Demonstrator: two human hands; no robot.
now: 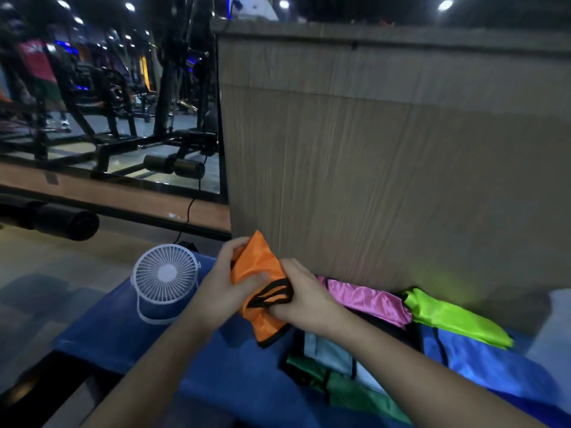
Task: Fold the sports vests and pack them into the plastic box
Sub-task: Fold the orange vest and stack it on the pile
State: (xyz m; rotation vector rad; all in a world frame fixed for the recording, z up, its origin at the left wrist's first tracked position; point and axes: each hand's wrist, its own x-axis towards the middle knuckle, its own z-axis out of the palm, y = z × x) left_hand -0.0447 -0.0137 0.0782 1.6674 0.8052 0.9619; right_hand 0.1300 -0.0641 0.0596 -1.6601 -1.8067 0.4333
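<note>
left fingers: curled round the upper left edge of the orange vest (256, 267), thumb pressed on its front face; grasping it.
right fingers: closed on the black-trimmed straps at the lower right of the orange vest; grasping them.
left hand (222, 291): raised above the blue cloth (173, 359), forearm entering from the lower left.
right hand (304, 299): just beside the left hand, forearm entering from the lower right.
orange vest: bunched between both hands, held off the surface, one corner pointing up, black-edged lower corner hanging down towards the blue cloth.
pink vest (367, 299): lying on the surface just right of the right hand, against the foot of the wooden panel (386, 168).
green-yellow vest (454, 318): lying right of the pink vest, touching it at one end.
blue vest (488, 362): spread nearer the camera, below the green-yellow vest.
light blue vest (330, 350): partly under the right forearm, black trim showing.
dark green vest (349, 387): nearest the camera, beneath the right forearm.
white fan (165, 281): standing upright on the blue cloth, left of the left hand, apart from it.
plastic box: cannot tell where it is.
background: dim gym machines (102, 97) at upper left, blurred.
</note>
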